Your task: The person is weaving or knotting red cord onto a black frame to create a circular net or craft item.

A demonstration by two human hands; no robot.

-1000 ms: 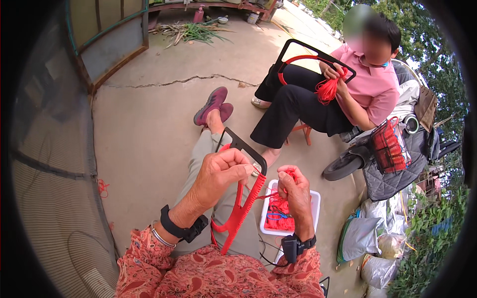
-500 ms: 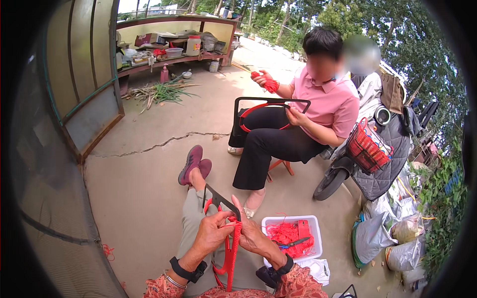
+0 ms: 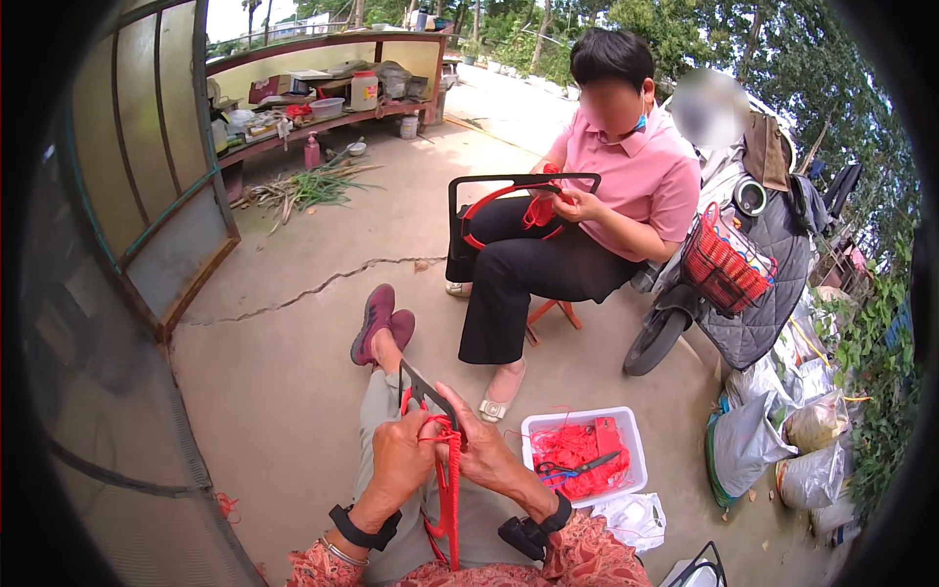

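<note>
L hand (image 3: 399, 458) is curled closed, fingers pinching thin red cord (image 3: 437, 437) by the corner of a black angular frame (image 3: 453, 494) w/ one long side wound in red. R hand (image 3: 489, 456) is against the frame's right side, fingers partly straight; can't tell how firmly it grips. Frame's b/w both hands, above grey-green trousers (image 3: 481, 523). On floor to the R: white rectangular plastic tub (image 3: 638, 452) w/ loose red strands (image 3: 565, 445) & blue-handled scissors (image 3: 592, 466). Seated co-worker (image 3: 638, 191) in pink shirt holds a similar black rectangular frame (image 3: 528, 179).
</note>
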